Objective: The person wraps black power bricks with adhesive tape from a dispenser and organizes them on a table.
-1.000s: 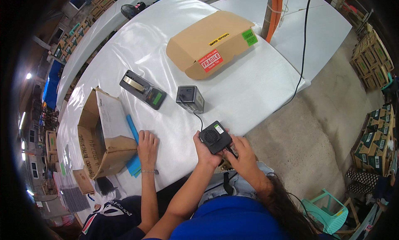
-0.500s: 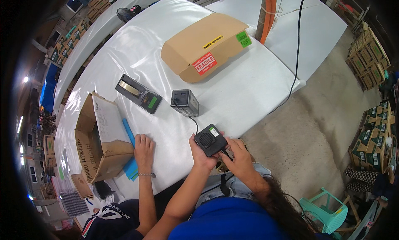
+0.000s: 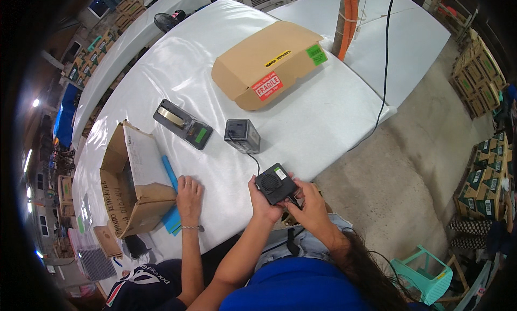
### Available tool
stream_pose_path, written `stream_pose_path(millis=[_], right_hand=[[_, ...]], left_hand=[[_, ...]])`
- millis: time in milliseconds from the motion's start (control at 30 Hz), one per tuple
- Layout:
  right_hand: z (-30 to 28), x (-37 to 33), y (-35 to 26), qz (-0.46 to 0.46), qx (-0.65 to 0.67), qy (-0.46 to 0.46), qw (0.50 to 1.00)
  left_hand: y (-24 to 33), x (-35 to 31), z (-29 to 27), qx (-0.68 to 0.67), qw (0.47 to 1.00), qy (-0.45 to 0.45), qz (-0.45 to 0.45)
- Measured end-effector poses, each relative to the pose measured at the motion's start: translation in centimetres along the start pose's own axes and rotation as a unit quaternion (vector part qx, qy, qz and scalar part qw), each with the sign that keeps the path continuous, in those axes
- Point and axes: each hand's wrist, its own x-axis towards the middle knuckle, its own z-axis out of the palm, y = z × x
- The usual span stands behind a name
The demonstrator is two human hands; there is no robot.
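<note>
In my left hand point(image 3: 265, 207) rests a small black square speaker-like box point(image 3: 276, 184), with a round grille and a white-and-green sticker facing up. The fingers wrap its left and near sides. My right hand point(image 3: 312, 207) is closed at the box's near right corner, thumb and fingers pinching what looks like a black cable point(image 3: 294, 199) there; its end is partly hidden. From the box's far side a thin black cord point(image 3: 256, 161) runs to a dark boxy device point(image 3: 242, 136) standing on the table.
Left of it lies a black device with a metal strip point(image 3: 182, 124). A brown carton point(image 3: 269, 66) sits farther back, an open carton point(image 3: 137, 179) at left beside blue sheets point(image 3: 171, 219). Another person's hand point(image 3: 189, 198) rests on the white table point(image 3: 323, 128). A green stool point(image 3: 423, 276) stands right.
The view has shifted slightly, so the table items appear a little lower and farther right. Both hands keep their hold on the box and cable.
</note>
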Motion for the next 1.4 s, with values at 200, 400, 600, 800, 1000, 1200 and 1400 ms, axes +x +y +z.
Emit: stream_pose_path(millis=[200,400,600,800,1000,1200,1400], right_hand=[[0.8,0.4,1.1,0.065,0.134,-0.017,0.989],[0.5,0.0,0.6,0.005,0.038,0.018,0.999],[0.7,-0.6,-0.3,0.094,0.016,-0.003,0.995],[1.3,-0.1,0.2,0.100,-0.013,-0.028,0.995],[1.5,0.7,0.3,0.075,-0.023,-0.080,0.994],[2.0,-0.6,-0.5,0.050,-0.040,0.009,0.998],[4.2,-0.2,2.0,0.044,-0.102,0.044,0.993]], left_hand=[[-0.2,-0.2,-0.2,-0.020,0.999,-0.027,0.003],[-0.2,-0.7,0.0,-0.004,1.000,-0.029,0.002],[0.2,-0.5,-0.7,-0.004,1.000,-0.015,0.004],[0.0,0.3,-0.9,-0.001,0.999,-0.044,0.010],[-0.4,0.8,-0.1,0.067,0.994,-0.018,0.080],[0.5,2.2,-2.1,0.117,0.991,-0.031,0.053],[0.3,3.3,-2.1,0.147,0.988,-0.033,0.038]])
